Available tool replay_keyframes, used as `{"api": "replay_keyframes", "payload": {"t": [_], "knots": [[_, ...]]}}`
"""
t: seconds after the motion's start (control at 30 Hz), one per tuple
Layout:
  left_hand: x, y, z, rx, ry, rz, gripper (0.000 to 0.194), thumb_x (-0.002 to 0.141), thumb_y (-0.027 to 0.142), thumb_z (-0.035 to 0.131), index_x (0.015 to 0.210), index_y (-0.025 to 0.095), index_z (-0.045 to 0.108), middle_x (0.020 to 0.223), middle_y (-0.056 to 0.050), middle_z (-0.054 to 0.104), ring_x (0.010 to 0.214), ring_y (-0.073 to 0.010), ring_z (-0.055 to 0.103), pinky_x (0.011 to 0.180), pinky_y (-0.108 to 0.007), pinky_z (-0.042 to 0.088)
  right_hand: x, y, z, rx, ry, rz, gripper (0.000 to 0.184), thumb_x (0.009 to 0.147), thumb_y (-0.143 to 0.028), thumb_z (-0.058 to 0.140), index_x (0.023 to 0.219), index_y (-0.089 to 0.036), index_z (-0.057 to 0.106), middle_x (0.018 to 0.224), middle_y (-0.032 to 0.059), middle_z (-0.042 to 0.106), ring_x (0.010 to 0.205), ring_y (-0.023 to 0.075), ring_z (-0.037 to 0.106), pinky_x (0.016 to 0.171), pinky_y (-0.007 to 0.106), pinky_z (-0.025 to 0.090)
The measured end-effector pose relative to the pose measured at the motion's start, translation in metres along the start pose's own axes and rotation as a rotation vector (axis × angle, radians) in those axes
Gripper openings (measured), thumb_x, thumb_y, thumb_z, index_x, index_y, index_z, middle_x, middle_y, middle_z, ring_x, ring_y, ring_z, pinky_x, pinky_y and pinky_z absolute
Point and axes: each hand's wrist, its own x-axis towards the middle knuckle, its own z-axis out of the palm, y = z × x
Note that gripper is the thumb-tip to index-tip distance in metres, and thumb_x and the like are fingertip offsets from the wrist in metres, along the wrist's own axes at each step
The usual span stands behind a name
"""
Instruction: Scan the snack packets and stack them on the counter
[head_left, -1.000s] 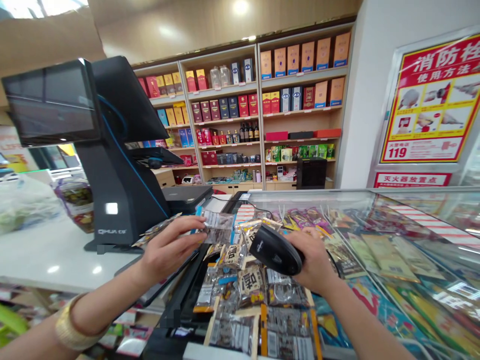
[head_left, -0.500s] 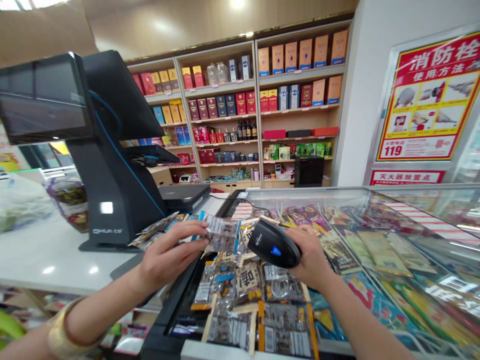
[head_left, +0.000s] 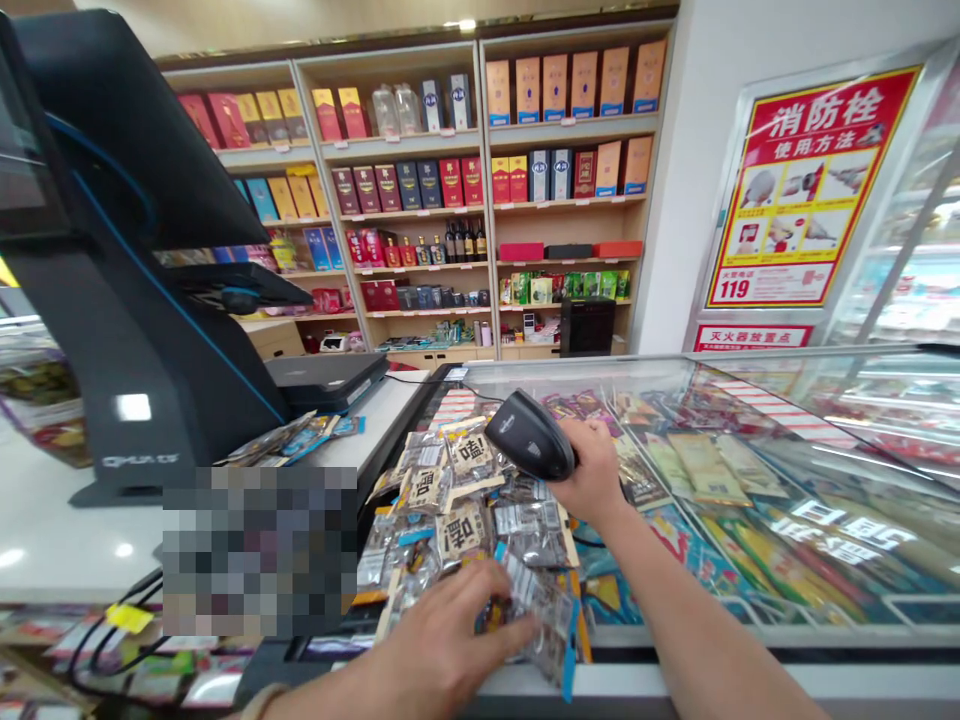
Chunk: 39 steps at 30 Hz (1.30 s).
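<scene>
My right hand (head_left: 592,470) is wrapped round the handle of a black barcode scanner (head_left: 531,437), whose head points left over a heap of snack packets (head_left: 461,530). The heap lies on the glass-topped freezer. Low in the view, my left hand (head_left: 457,630) has its thumb and fingers closed on a clear snack packet (head_left: 551,615) with blue edges, at the near side of the heap. Several other packets (head_left: 300,437) with blue edges lie on the white counter, beside the base of the checkout terminal (head_left: 187,340).
The chest freezer (head_left: 697,590) stretches to the right, with packaged goods under its glass. A flat black device (head_left: 330,378) stands behind the terminal on the counter (head_left: 45,545). Shelves (head_left: 416,140) of boxes and bottles line the back. A blurred patch covers the area below the terminal.
My left hand has come down and towards me from beside the scanner to the near packets. The scanner's blue light no longer shows. The view has turned to the right.
</scene>
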Motion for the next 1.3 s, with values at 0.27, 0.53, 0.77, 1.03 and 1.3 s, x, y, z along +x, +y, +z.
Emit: {"api": "replay_keyframes", "payload": {"t": [0.27,0.53,0.77,1.03,1.3], "knots": [[-0.002,0.012,0.009,0.003,-0.434,0.033,0.082,0.087,0.054,0.054,0.154,0.020,0.019,0.158,-0.010,0.028,0.144,-0.0274,0.029,0.118,-0.048,0.021,0.000,0.002,0.000,-0.017,0.002,-0.036,0.024,0.068,-0.024,0.052,0.090,-0.020,0.060,0.078,0.0036,0.066,0.073,0.0196,0.057,0.073,0.033,0.031],[0.013,0.005,0.007,-0.130,-0.435,0.013,0.085,0.088,0.067,0.039,0.155,0.021,0.013,0.160,-0.012,0.017,0.147,-0.0300,0.021,0.119,-0.055,0.012,-0.005,0.009,0.003,-0.051,-0.008,-0.036,0.026,0.068,-0.023,0.053,0.093,-0.020,0.060,0.082,0.0046,0.069,0.076,0.0207,0.060,0.075,0.035,0.033],[0.009,-0.002,-0.007,-0.183,-0.350,0.060,0.065,0.091,0.052,0.046,0.150,0.028,0.031,0.157,-0.007,0.031,0.144,-0.0286,0.029,0.120,-0.052,0.016,-0.008,0.016,0.003,-0.076,0.008,-0.054,0.022,0.071,-0.024,0.054,0.092,-0.021,0.060,0.080,0.0037,0.067,0.073,0.0211,0.059,0.075,0.035,0.036],[-0.029,-0.004,-0.028,-0.090,-0.100,0.059,0.045,0.085,0.029,0.055,0.129,0.022,0.052,0.130,-0.008,0.063,0.128,-0.0215,0.051,0.117,-0.042,0.030,-0.012,0.024,0.003,-0.085,0.032,-0.105,0.017,0.070,-0.024,0.059,0.088,-0.022,0.059,0.078,0.0028,0.064,0.071,0.0210,0.057,0.071,0.035,0.039],[-0.084,-0.175,-0.087,0.371,0.270,-0.826,0.036,0.084,0.033,0.048,0.111,0.015,0.064,0.115,-0.015,0.063,0.107,-0.0259,0.061,0.097,-0.041,0.047,-0.012,0.020,0.002,-0.095,0.042,-0.122,0.019,0.068,-0.022,0.056,0.087,-0.023,0.060,0.075,0.0032,0.062,0.069,0.0212,0.055,0.068,0.034,0.040]]}}
